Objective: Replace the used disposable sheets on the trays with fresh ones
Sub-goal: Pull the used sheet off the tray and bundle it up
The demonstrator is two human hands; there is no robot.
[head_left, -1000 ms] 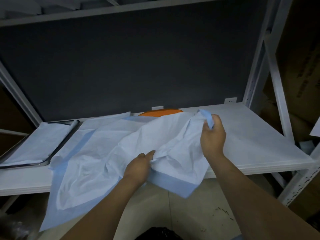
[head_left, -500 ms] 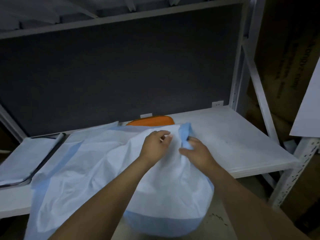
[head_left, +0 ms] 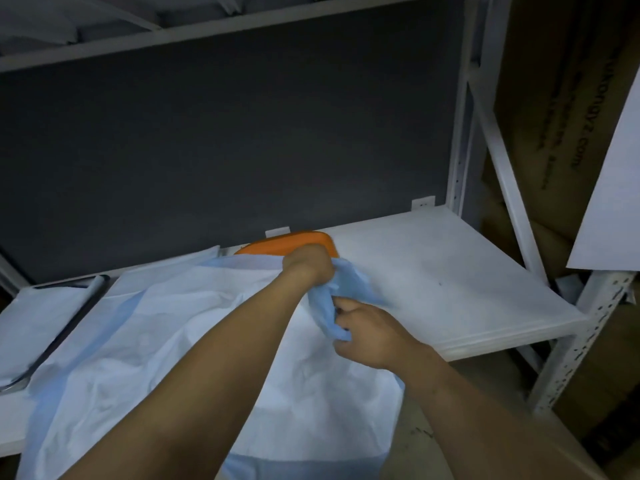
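White metal shelf (head_left: 450, 271), cardboard boxes (head_left: 561, 133) beside

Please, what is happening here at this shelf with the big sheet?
A person is gathering a large blue-and-white disposable sheet with both bare hands. The left hand grips its bunched edge just in front of an orange tray; the right hand pinches the crumpled blue part beside it. The sheet lies across the white shelf and hangs over its front edge. At the left, a dark-rimmed tray holds a second sheet.
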